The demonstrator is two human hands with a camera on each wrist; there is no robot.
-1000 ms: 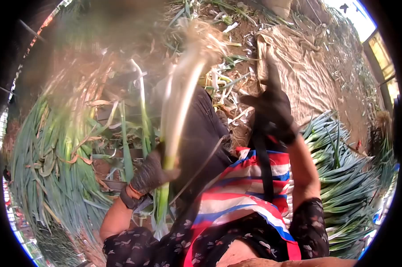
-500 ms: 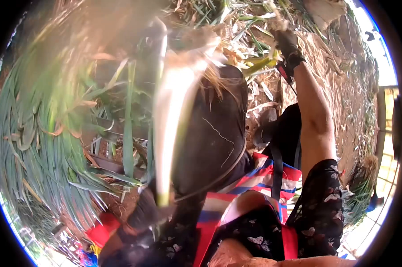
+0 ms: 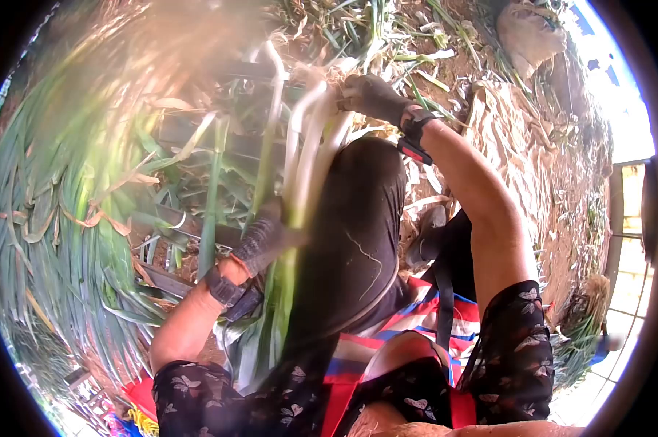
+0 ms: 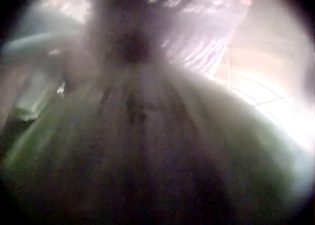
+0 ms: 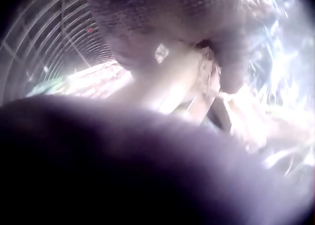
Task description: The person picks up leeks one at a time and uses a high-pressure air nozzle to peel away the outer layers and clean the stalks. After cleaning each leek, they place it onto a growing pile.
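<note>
In the head view my gloved left hand (image 3: pixel 263 237) grips a few long green onions (image 3: pixel 294 175) around their green middle, beside the dark-trousered knee. White shanks point away from the body; leaves hang down behind the hand. At the far root end, my gloved right hand (image 3: pixel 373 97) has its fingers curled on the pale base. The right wrist view shows the right glove (image 5: pixel 167 18) around a whitish stalk (image 5: pixel 170 90) with loose papery skin. Close in the left wrist view, blurred leaves (image 4: pixel 241 121) spread out below the left glove (image 4: pixel 192 33).
A large heap of green onions (image 3: pixel 60 240) lies on the left. Peeled scraps (image 3: pixel 423 62) litter the soil ahead. A crumpled tan cloth (image 3: pixel 504 131) and a pale sack (image 3: pixel 530 36) lie to the right. The knee (image 3: pixel 358 211) is close beside the stalks.
My right hand first reached forward over the scraps at the far right, then came back left to the root end. My left hand keeps its grip; the onions dipped towards the body, then moved away again.
</note>
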